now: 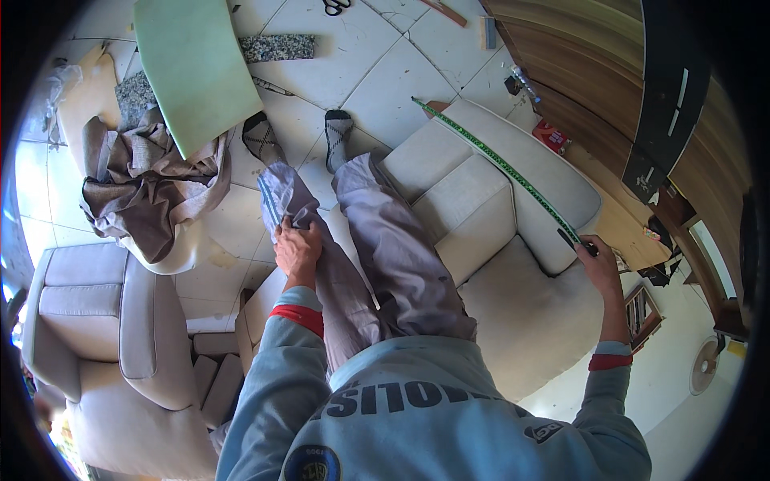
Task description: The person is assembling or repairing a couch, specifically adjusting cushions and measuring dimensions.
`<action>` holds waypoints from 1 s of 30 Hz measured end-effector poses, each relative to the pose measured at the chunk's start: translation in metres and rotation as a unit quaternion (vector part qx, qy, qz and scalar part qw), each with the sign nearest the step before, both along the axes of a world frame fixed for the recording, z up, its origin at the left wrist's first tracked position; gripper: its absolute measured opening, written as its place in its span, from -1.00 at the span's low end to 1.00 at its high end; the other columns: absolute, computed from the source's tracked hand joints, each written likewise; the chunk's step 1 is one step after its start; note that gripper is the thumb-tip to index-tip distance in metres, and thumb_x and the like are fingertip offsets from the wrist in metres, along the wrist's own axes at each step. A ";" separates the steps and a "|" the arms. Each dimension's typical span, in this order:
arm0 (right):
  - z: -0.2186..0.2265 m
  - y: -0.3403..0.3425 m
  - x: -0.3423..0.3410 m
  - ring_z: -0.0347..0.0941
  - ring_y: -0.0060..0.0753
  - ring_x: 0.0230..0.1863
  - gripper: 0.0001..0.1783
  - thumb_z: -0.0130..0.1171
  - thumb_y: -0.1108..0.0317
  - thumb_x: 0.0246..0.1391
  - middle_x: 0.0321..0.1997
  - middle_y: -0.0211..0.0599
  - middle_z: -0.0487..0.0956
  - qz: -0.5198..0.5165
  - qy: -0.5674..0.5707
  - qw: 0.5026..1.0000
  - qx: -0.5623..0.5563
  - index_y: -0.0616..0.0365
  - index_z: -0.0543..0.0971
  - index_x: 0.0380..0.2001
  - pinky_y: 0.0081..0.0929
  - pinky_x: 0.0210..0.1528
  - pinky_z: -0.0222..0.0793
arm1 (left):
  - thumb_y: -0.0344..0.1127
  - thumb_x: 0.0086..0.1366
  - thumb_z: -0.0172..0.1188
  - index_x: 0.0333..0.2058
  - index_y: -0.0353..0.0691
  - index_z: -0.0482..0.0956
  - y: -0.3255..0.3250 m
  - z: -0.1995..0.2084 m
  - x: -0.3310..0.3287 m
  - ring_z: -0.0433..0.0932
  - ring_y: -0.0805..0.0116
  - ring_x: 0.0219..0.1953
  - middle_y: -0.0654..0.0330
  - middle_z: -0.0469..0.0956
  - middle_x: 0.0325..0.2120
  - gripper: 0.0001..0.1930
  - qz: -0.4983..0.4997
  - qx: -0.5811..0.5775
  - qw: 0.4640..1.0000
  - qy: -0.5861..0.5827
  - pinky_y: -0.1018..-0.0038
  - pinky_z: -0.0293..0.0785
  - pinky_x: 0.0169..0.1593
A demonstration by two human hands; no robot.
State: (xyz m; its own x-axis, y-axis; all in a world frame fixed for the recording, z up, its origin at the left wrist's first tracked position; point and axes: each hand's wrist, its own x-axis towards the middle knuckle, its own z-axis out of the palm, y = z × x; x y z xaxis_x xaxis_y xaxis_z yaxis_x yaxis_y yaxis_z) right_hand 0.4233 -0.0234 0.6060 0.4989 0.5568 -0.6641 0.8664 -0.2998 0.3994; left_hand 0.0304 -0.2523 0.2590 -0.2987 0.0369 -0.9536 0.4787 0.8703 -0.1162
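My right hand [597, 263] is closed at the near end of a green tape measure [501, 164], with a slender black pen-like stick [568, 237] poking out of its fingers. The tape runs lengthwise over the padded arm [561, 186] of a beige sofa, its far end reaching past the arm's edge. My left hand [297, 250] rests on my trouser leg below the knee, fingers curled; something dark shows beside them, too small to name. I am seated with my legs stretched forward between pieces of upholstered furniture.
A beige armchair [143, 321] stands at the left. Crumpled brown cloth [148, 180] lies beyond it, beside a pale green foam sheet [196, 76] and a speckled foam strip [278, 48]. Black scissors [337, 6] lie on the tiled floor. A wooden cabinet [573, 56] borders the right.
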 end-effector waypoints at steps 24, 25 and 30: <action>-0.003 -0.001 -0.001 0.49 -0.35 -0.25 -0.59 0.24 0.17 0.09 -0.25 -0.16 0.58 0.003 0.026 1.000 0.005 0.20 0.56 -0.06 -0.44 -0.14 0.39 | 0.17 0.13 0.12 0.25 -0.07 0.36 0.003 -0.003 0.002 0.37 -0.01 0.22 0.04 0.30 0.26 -0.25 -0.014 0.015 1.000 0.010 0.18 0.34 0.23; -0.002 -0.001 -0.004 0.49 -0.35 -0.25 -0.59 0.24 0.17 0.09 -0.24 -0.17 0.58 0.002 0.024 1.000 0.002 0.20 0.57 -0.06 -0.45 -0.14 0.38 | 0.16 0.14 0.12 0.26 -0.05 0.34 0.005 -0.002 0.001 0.37 -0.03 0.22 0.08 0.28 0.28 -0.26 -0.015 0.009 1.000 0.002 0.17 0.34 0.23; 0.006 0.001 -0.011 0.48 -0.36 -0.24 -0.58 0.24 0.17 0.09 -0.23 -0.18 0.58 -0.008 0.015 1.000 -0.004 0.21 0.56 -0.04 -0.46 -0.12 0.38 | 0.16 0.14 0.12 0.26 -0.03 0.34 0.008 -0.001 0.001 0.37 -0.03 0.22 0.09 0.28 0.28 -0.27 -0.012 0.000 1.000 0.002 0.16 0.34 0.23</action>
